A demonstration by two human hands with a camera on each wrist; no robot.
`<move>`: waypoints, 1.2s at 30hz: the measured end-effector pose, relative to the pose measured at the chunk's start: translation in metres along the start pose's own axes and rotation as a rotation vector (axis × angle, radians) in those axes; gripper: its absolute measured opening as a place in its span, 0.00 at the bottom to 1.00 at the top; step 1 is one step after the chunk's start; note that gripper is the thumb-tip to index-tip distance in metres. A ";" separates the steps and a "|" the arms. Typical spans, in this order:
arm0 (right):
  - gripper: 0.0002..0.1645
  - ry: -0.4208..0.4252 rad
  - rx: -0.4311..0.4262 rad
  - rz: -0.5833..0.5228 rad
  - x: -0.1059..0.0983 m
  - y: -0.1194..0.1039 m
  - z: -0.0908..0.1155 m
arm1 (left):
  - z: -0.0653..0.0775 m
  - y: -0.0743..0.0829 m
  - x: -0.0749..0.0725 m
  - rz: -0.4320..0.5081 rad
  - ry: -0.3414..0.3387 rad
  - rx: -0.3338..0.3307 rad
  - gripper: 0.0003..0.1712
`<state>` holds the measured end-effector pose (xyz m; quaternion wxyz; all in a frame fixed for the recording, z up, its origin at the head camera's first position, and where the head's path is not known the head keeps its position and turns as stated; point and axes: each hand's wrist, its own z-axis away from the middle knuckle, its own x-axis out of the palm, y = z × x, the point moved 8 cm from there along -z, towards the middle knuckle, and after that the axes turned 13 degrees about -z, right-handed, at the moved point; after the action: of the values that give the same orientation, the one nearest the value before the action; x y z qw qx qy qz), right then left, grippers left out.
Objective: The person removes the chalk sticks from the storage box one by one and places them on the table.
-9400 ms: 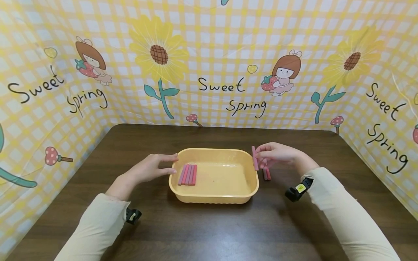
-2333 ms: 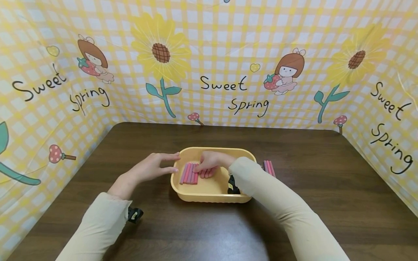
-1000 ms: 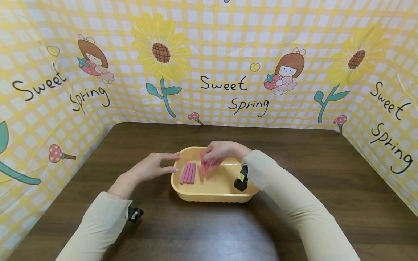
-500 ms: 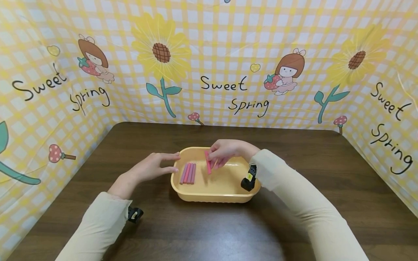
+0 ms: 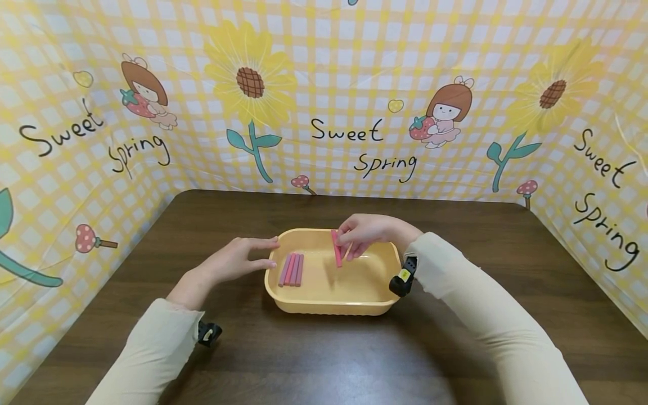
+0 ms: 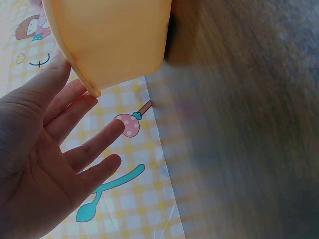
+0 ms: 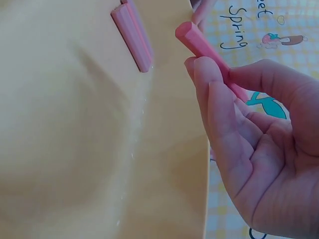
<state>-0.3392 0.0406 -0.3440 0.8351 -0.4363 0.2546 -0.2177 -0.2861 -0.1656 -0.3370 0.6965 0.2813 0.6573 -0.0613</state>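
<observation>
My right hand pinches a pink stick between thumb and fingertips, above the right half of a yellow plastic tray. In the right wrist view the stick slants up past the fingertips, its blunt end showing. A row of several pink and purple sticks lies side by side on the tray's left floor. At the tray's left end is my left hand, fingers extended and spread, thumb and fingertips against the rim.
The tray stands on a dark wood table. A yellow checked cloth with printed flowers rises behind and at both sides. Black wrist cameras are strapped to both wrists. The right sleeve covers the table spot beside the tray's right end.
The right hand has taken the pink stick from the right end of the row, lifted it and carried it rightward. The sleeve now hides sticks seen earlier right of the tray. The left hand stays put.
</observation>
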 end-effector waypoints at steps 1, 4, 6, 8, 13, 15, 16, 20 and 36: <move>0.10 0.002 -0.003 0.000 -0.001 0.001 0.002 | 0.000 0.000 0.000 0.000 0.000 -0.001 0.29; 0.10 0.005 -0.012 -0.005 -0.005 0.003 0.008 | 0.000 -0.001 0.000 -0.002 -0.001 -0.004 0.29; 0.10 0.008 -0.013 -0.009 -0.007 0.005 0.012 | 0.001 0.000 0.001 -0.002 -0.001 -0.004 0.29; 0.10 0.014 -0.014 -0.010 -0.009 0.006 0.016 | 0.001 0.000 0.001 -0.002 -0.002 -0.002 0.29; 0.10 0.014 -0.027 -0.006 -0.012 0.007 0.024 | 0.001 0.001 0.001 -0.004 -0.001 0.000 0.29; 0.10 0.019 -0.028 -0.005 -0.014 0.008 0.026 | 0.001 0.001 0.001 -0.005 0.000 0.000 0.29; 0.10 0.025 -0.028 -0.007 -0.015 0.009 0.028 | 0.001 0.001 0.001 -0.005 0.000 0.000 0.29; 0.10 0.051 -0.022 -0.013 -0.020 0.012 0.034 | 0.001 0.001 0.001 -0.004 -0.001 -0.002 0.29; 0.12 0.054 -0.046 -0.070 -0.038 0.031 0.057 | 0.000 0.000 0.001 -0.006 0.000 -0.003 0.29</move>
<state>-0.3293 0.1147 -0.3329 0.8097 -0.4579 0.2664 -0.2524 -0.2857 -0.1652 -0.3375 0.6967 0.2783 0.6582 -0.0624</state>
